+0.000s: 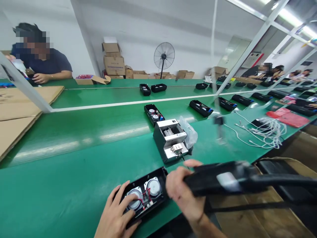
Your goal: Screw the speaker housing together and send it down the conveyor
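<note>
The open speaker case (145, 195) lies at the near edge of the green belt (61, 165), its long axis running left to right and tilted up toward the right; the left hand (116, 215) rests spread flat on its left end; the right hand (184, 195), just beside its right end, grips a long black cover (223, 180) pointing off right

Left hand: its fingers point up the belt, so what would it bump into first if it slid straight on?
Likely the second driver of the open speaker case under the left hand; further on, probably the grey machine.
</note>
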`<state>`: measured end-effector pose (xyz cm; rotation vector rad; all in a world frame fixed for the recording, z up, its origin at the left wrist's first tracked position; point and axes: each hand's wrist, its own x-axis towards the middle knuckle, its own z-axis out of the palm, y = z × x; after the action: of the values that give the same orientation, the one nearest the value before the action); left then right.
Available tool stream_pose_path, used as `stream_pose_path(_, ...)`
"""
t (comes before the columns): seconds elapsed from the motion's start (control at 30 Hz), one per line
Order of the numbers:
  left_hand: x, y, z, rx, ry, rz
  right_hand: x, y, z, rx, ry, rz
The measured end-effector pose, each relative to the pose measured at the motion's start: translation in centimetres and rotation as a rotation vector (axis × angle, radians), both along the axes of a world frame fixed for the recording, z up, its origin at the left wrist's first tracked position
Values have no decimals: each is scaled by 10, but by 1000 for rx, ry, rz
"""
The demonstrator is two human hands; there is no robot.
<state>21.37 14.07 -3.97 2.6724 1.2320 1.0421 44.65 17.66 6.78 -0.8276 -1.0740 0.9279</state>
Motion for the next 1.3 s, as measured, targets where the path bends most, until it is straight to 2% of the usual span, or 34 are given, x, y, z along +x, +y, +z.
stream_pose_path(0.13,-25,-8,-3,-12,78,20,46,52,17,219,138,-377)
stream_pose_path(0.2,-29,-9,-8,-3,66,24,61,75,16,222,72,-450)
stream_pose_path(0.33,-32,-7,-11,28,101,0,70,101,7,223,-46,-438)
stream_pose_path(0.6,-42,-3,-4,88,251,-61,60,115,-1,108,-194,-378)
stream_pose_path(0.7,-44,-1,-2,91,243,-70,62,107,-5,-1,-256,-274)
stream_pose_path(0.83,-45,-4,12,154,164,-84,64,76,-10,-131,-210,-81)
stream_pose_path(0.97,-26,-8,25,185,186,-59,63,40,-6,-79,-17,16)
stream_pose_path(1.17,29,-9,16,93,112,148,54,9,7,-30,153,32)
stream_pose_path(1.3,41,-10,19,59,165,150,39,-8,6,27,204,51)
